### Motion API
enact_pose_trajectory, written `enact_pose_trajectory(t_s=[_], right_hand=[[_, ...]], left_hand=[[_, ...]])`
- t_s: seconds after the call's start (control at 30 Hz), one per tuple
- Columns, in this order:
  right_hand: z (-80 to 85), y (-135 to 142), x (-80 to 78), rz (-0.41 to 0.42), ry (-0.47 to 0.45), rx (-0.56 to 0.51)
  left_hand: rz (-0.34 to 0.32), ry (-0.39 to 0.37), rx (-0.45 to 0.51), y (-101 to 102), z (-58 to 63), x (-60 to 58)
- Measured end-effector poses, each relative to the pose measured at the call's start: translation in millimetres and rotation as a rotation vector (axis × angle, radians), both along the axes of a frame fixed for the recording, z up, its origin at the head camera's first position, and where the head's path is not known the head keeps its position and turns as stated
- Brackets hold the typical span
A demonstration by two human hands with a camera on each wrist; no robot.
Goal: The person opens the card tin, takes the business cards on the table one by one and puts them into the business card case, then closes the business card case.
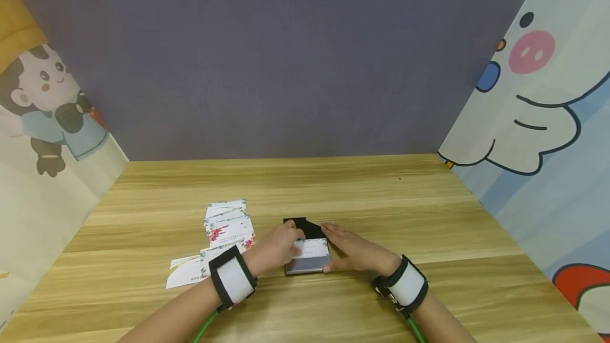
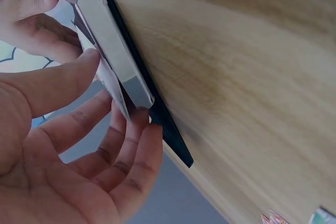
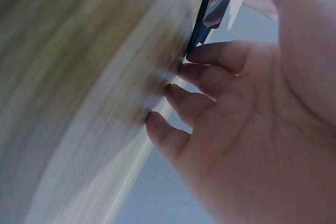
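Head view: on the table (image 1: 429,210), a small flat box (image 1: 307,265) with a black flap (image 1: 307,226) sticking out on its far side. Left hand (image 1: 272,249) at the left of the box, thumb and fingers bent, pinching a white card (image 2: 109,80) on top of the box. From the left wrist, card tilted over the box. Right hand (image 1: 356,251) at the right of the box, not gripping: fingers mostly straight, tips down beside the box, thumb touching its near right corner. Left of the box, lots of white cards (image 1: 229,229) in a messy row, some with red bits. Nearer than the box, black and white wrist bands (image 1: 406,285) with green cords (image 1: 206,326). Behind the box, a plain dark wall (image 1: 286,57).
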State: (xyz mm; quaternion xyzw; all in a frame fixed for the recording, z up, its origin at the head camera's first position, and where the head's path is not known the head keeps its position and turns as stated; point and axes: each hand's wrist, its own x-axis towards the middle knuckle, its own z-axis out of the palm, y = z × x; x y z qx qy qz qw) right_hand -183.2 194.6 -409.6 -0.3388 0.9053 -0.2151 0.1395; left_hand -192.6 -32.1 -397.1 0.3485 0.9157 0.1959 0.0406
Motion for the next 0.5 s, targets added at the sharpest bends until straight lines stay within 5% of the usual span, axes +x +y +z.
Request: enact_pose_trajectory(t_s=[0.5], right_hand=[[-0.3,0.6,0.3,0.003,0.017,-0.001]], left_hand=[[0.01,0.027,0.034,-0.7,0.0,5.5]])
